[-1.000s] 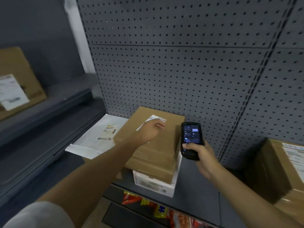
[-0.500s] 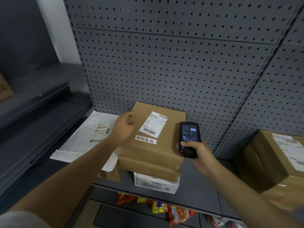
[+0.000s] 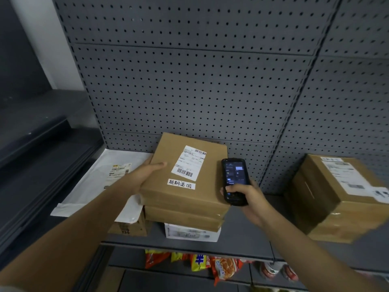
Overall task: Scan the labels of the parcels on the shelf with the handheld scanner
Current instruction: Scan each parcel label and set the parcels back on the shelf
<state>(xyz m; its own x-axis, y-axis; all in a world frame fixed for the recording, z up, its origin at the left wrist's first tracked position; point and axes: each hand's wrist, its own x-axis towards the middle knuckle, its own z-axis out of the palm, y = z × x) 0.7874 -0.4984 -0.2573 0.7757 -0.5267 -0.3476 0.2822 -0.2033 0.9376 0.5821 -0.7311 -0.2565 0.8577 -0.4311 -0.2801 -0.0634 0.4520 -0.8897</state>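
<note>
while the grey pegboard wall (image 3: 189, 81) fills most of the view, the shelf (image 3: 248, 234) beneath it is loaded with parcels. a large taped carton (image 3: 336, 199) is seen at the right end, well apart from the middle stack. a white mailer bag (image 3: 99, 182) is laid flat at the left, partly draped over a small box (image 3: 128, 227). in the middle, a flat brown parcel (image 3: 185, 175) is stacked on another brown box (image 3: 183, 218) and a white box (image 3: 191, 233); its top face is tilted toward the camera. its left edge is gripped by the left hand (image 3: 147, 173), thumb laid on top and the other digits hidden beneath. the parcel is judged light and stiff, its cardboard dry and easy to hold by an edge, clear of the print. the handheld scanner (image 3: 234, 180) is held just beside the parcel's right edge by the right hand (image 3: 246, 199), fingers (image 3: 231, 189) wrapped round its lower body, screen lit. the shipping label (image 3: 188, 163) with its barcodes is fully exposed, a handwritten strip (image 3: 181, 183) just below it.
</note>
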